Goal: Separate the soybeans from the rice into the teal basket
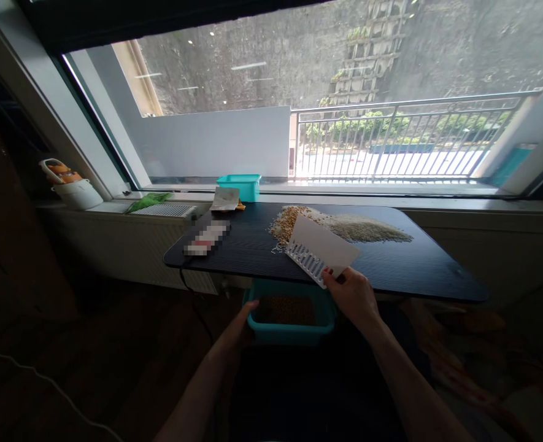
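My right hand (354, 296) is closed on the near edge of a white slotted sieve card (319, 248), which lies tilted on the black table (418, 264). Just beyond the card sits a pile of yellowish beans (286, 222), running into a spread of white rice (367, 229) to the right. My left hand (242, 325) grips the left side of a teal tub (289, 334) held below the table's front edge. The tub holds brownish beans (284, 310).
A second teal tub (240, 186) and a white packet (225, 199) stand at the back of the table by the window sill. A blurred flat object (207, 239) lies at the table's left. A white pot (75, 191) and a green bag (149, 201) rest on the sill.
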Tool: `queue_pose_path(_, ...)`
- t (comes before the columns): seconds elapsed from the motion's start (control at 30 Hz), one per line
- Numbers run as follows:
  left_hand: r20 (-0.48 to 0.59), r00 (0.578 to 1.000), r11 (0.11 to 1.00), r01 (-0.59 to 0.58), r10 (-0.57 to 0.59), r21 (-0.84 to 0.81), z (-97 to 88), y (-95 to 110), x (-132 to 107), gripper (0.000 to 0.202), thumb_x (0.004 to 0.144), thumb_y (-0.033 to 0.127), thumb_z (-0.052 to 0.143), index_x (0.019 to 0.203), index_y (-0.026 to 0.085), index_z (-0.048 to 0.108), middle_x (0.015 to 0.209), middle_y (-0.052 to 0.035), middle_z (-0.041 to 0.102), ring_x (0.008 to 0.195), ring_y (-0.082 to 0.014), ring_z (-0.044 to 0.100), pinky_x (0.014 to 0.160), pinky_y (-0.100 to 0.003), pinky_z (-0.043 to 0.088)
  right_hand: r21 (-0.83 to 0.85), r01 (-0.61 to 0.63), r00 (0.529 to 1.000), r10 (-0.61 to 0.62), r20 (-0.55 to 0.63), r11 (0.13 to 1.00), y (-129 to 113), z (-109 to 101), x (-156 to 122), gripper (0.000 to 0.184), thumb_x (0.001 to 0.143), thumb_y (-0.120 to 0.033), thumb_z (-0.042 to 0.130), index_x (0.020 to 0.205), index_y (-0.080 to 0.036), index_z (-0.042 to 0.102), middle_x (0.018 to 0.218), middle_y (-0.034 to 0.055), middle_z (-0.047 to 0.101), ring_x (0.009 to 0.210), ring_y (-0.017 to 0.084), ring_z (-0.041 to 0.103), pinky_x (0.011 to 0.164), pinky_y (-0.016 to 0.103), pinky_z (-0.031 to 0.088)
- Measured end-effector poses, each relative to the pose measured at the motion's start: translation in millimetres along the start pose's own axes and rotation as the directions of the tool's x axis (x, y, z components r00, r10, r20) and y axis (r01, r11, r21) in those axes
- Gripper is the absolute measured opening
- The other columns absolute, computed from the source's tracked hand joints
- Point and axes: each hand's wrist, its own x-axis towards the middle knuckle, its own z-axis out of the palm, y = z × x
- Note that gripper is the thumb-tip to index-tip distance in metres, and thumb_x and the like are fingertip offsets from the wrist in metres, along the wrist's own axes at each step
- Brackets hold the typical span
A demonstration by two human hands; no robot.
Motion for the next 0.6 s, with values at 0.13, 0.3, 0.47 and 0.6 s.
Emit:
queue_pose_path(0.13,0.001,1.0,1.0,-0.024,0.024,-0.017,0.4,0,-1,0.068,0.077,0.063,0.05,0.132,0.022,0.046,0.127,-0.0112,0.058,0.112,-0.0305,0.056,0.084,-0.04,0.049,-0.089,-0.029,0.999,0.026,-0.029,0.996,5,-7,5,0.03,0.079,-0.045,0.049,0.065,-0.022,0.063,0.068,0.0084,0.071,0.065,0.024,0.066,0.053,0.028,0.038)
queue_pose_path(0.3,-0.013,1.0,0.999,0.008,-0.008,-0.039,0.5,2,-1,0.067,0.079,0.061,0.05,0.132,0.021,0.046,0.121,-0.0123,0.061,0.106,-0.0299,0.06,0.082,-0.039,0.05,-0.211,-0.083,0.993,0.063,-0.099,0.974,25,-20,25,0.032,0.08,-0.045,0.048,0.068,-0.021,0.066,0.069,0.0104,0.072,0.069,0.026,0.066,0.053,0.029,0.036)
queue_pose_path(0.47,-0.035,0.999,0.998,-0.008,0.006,-0.067,1.3,2,-1,0.061,0.079,0.058,0.054,0.128,0.022,0.051,0.116,-0.0111,0.065,0.098,-0.028,0.064,0.078,-0.038,0.052,-0.317,-0.167,0.98,0.122,-0.156,0.934,58,-39,59,0.035,0.081,-0.045,0.048,0.074,-0.018,0.07,0.074,0.0128,0.072,0.07,0.026,0.066,0.054,0.029,0.035)
queue_pose_path(0.6,-0.068,0.998,0.997,-0.005,0.0,-0.077,1.9,1,-1,0.058,0.079,0.056,0.055,0.125,0.02,0.053,0.108,-0.0113,0.067,0.091,-0.0272,0.067,0.075,-0.037,0.052,-0.339,-0.183,0.977,0.13,-0.171,0.923,78,-51,80,0.038,0.082,-0.045,0.048,0.076,-0.015,0.071,0.077,0.0154,0.072,0.071,0.027,0.066,0.054,0.03,0.034)
